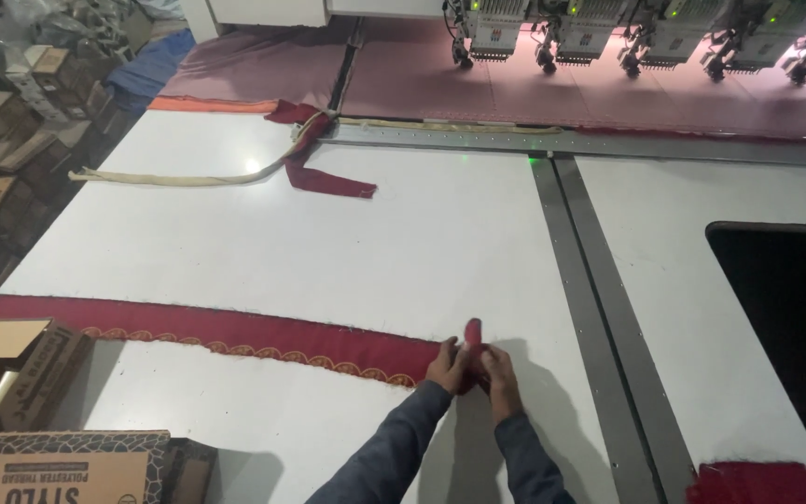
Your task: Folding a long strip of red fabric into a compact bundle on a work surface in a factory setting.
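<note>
Your two sleeves come up from the bottom edge of the head view, and your left hand (444,366) and right hand (501,373) meet at the right end of the red embroidered strip (216,329). Both hands are closed on this end: the fingers are pressed together around the cloth, and a small tip of it stands up between them, just above your knuckles. From there the strip runs away to the left, flat across the white table (403,243), with its gold scalloped border on the side nearer to you. It looks like you are at the step of folding or rolling the strip's end. I think the next move needs a firm pinch and even tension, so that the border stays straight. Cardboard boxes (58,462) stand at your left.
</note>
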